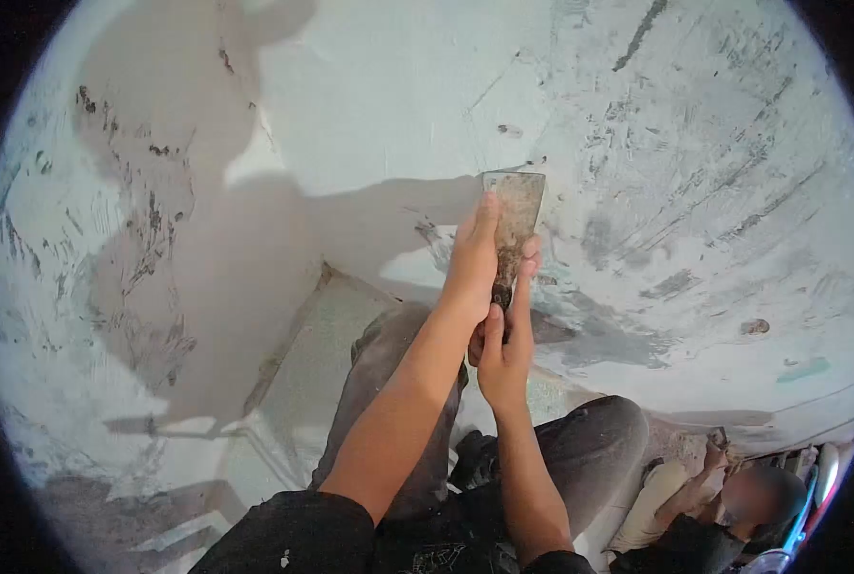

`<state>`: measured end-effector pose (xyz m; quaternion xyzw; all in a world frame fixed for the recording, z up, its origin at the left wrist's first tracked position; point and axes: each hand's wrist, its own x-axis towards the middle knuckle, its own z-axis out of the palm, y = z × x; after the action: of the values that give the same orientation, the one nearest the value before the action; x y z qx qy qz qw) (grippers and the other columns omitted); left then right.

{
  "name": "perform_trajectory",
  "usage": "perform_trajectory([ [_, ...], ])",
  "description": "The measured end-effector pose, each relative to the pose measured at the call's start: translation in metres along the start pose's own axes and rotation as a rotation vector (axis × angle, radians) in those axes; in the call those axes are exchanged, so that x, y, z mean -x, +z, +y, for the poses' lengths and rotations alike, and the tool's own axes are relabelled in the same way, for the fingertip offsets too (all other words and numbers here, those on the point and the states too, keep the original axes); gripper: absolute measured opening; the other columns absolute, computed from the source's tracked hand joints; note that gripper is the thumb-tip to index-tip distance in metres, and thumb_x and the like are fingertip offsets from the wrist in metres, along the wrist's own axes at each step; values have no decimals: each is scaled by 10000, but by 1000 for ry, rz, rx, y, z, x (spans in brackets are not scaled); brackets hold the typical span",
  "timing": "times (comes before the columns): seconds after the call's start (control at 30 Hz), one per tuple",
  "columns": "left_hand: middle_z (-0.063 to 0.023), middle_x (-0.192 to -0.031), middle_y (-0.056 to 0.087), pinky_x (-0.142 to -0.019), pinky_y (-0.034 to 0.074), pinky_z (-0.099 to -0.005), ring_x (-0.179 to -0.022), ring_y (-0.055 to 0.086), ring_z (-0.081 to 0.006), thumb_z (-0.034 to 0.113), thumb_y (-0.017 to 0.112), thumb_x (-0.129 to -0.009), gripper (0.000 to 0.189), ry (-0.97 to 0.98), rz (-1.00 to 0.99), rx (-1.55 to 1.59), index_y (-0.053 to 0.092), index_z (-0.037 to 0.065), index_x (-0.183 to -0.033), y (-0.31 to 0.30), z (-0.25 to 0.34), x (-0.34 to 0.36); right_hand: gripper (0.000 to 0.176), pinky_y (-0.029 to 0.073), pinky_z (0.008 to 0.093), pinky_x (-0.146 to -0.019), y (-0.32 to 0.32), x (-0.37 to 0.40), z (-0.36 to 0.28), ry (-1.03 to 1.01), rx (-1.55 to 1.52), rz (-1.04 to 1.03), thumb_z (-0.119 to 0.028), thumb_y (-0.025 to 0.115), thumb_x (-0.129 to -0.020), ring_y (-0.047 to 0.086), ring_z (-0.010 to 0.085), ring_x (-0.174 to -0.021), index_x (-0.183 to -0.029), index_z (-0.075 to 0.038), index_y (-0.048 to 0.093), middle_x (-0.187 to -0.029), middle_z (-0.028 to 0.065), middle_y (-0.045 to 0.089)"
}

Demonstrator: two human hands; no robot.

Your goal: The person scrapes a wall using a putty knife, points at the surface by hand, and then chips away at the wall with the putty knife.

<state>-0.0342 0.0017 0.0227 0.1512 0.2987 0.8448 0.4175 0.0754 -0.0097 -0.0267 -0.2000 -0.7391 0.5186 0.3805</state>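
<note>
A putty knife point(518, 206) with a wide, stained metal blade points up against the patchy white wall point(389, 96). My left hand point(475, 258) lies along the left side of the blade, its fingertips near the upper edge. My right hand point(505, 354) is wrapped round the dark handle below, with fingertips reaching up the blade's right side. Most of the handle is hidden by my hands. The blade's top edge is at the wall surface, but whether it touches cannot be told.
My bent knees point(599, 450) are below my arms. Another person point(685, 517) is at the lower right, beside blue and red items point(810, 507). A wall corner and pale ledge point(322, 354) lie left of my knees. Shadows fall across the wall.
</note>
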Motion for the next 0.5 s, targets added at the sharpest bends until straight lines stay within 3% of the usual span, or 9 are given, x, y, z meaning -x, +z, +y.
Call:
perform_trajectory([
  [0.07,-75,-639,521,-458,411,-283,-524,506,-174,521,379,-1000,461,33,-63,23,489,73,-1005,-2,0,0,556,394,248,-567,-2,0,0,63,-25,-17,-110,397,-1010,417,104,-617,-1517,-34,182,-772,46,522],
  [0.17,-70,-651,499,-469,401,-278,-524,483,-168,499,401,-999,437,-10,0,3,483,70,-1022,2,4,5,558,402,248,-569,-1,2,2,88,-24,-21,-113,397,-1011,443,100,-625,-1517,-29,177,-750,53,510],
  [0.27,-65,-671,485,-479,396,-279,-542,476,-163,489,431,-993,423,-19,2,12,481,71,-1025,2,8,3,564,427,253,-598,5,-2,6,151,27,-33,-103,390,-1008,497,115,-659,-1513,-4,160,-888,124,599],
  [0.33,-65,-673,486,-476,400,-277,-545,483,-159,491,431,-993,425,-31,-10,4,484,70,-1016,-3,7,-2,566,446,257,-619,11,-11,16,-355,329,106,-84,383,-1003,528,130,-679,-1507,22,148,-1116,215,611],
  [0.37,-67,-671,489,-476,405,-278,-547,489,-158,494,431,-991,432,-6,2,-34,491,67,-1021,-5,5,-5,565,471,270,-693,13,-10,16,-315,355,94,-71,379,-998,586,170,-787,-1498,46,144,-1289,263,535],
  [0.5,-67,-662,493,-479,414,-274,-552,503,-160,494,432,-991,442,-6,-12,-60,508,61,-1046,-5,8,-3,570,474,297,-781,19,-6,17,-186,203,96,-93,384,-1003,613,215,-947,-1503,31,141,-1291,270,536],
])
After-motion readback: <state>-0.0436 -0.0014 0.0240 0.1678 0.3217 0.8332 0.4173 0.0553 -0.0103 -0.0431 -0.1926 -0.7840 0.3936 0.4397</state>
